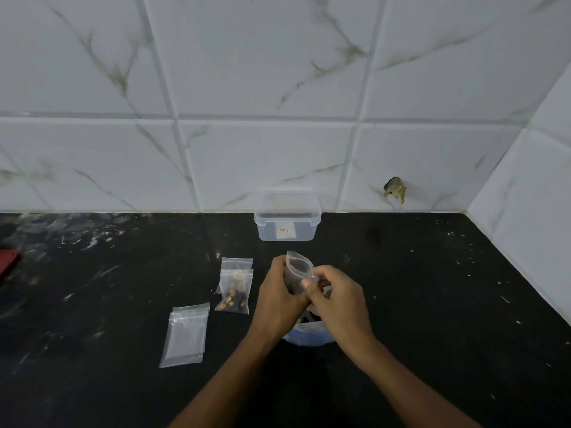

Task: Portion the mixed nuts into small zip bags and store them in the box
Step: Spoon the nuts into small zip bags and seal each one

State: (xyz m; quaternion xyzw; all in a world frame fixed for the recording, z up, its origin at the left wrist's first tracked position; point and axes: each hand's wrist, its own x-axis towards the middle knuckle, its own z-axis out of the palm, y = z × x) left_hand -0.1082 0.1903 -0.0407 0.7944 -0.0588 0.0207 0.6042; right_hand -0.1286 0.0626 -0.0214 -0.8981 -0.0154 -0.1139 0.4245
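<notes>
My left hand and my right hand both grip a small clear zip bag, held upright above a blue-rimmed bowl of mixed nuts that my hands mostly hide. The right thumb and fingers pinch the bag's mouth. A filled zip bag of nuts lies to the left on the black counter. Further left lie empty zip bags, stacked. A clear plastic box without a lid stands against the wall behind my hands.
A red object sits at the far left edge of the counter. White marble tiles form the back wall and the right corner wall. White smears and specks mark the counter.
</notes>
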